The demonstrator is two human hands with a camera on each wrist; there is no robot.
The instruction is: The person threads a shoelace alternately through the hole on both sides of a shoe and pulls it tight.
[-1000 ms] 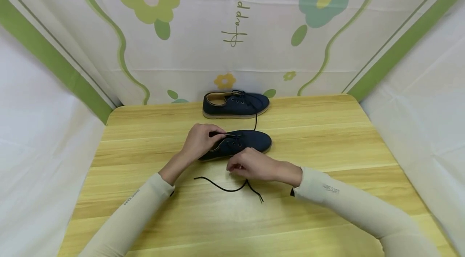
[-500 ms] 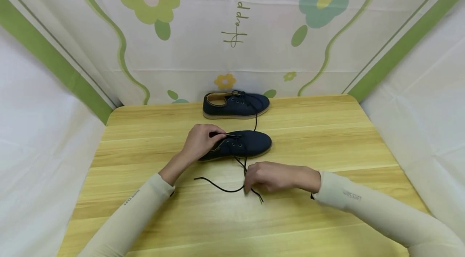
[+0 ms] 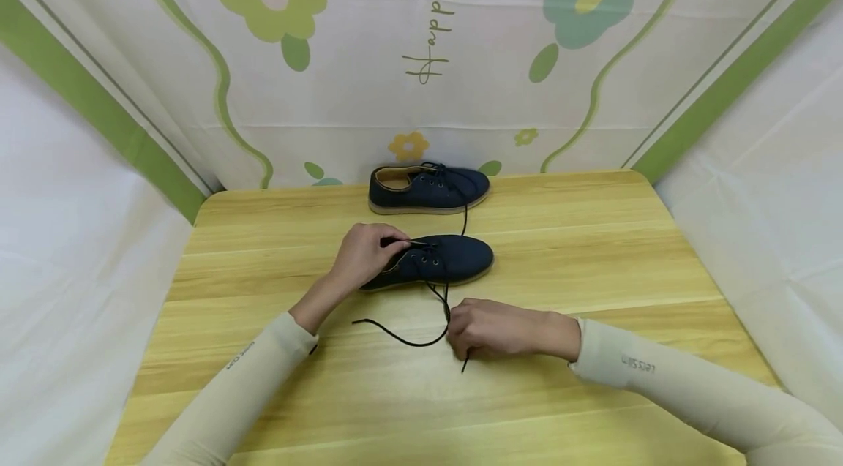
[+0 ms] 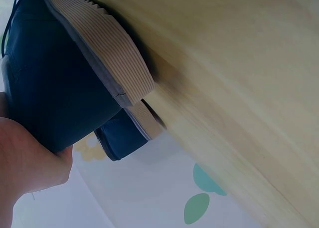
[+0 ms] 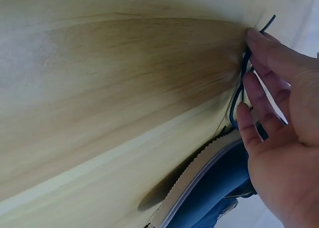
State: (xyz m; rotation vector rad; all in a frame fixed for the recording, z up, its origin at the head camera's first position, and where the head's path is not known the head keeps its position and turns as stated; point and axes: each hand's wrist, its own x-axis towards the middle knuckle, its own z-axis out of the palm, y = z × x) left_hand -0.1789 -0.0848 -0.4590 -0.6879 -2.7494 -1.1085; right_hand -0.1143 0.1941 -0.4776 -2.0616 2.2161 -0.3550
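A dark navy lace-up shoe (image 3: 464, 257) stands on the table, toe to the right. My left hand (image 3: 358, 257) grips it at the opening, thumb and fingers pinching near the tongue. In the left wrist view that hand (image 4: 30, 155) lies against the heel of the shoe (image 4: 55, 73). Black laces hang over the shoe's near side onto the wood, one shoelace (image 3: 402, 339) curving left. My right hand (image 3: 490, 331) is low in front of the shoe. Its thumb and fingertips pinch a shoelace (image 5: 244, 71) in the right wrist view, the tip sticking out past them.
The matching navy shoe (image 3: 421, 195) stands behind at the table's back edge, against a flowered cloth (image 3: 356, 85). A lace (image 3: 465, 221) trails between the two shoes. White cloth walls flank the wooden table (image 3: 593, 254) on both sides.
My right hand has moved from beside the shoe toward me and slightly right, and now pinches a shoelace, whose end has shifted. My left hand keeps its grip on the shoe.
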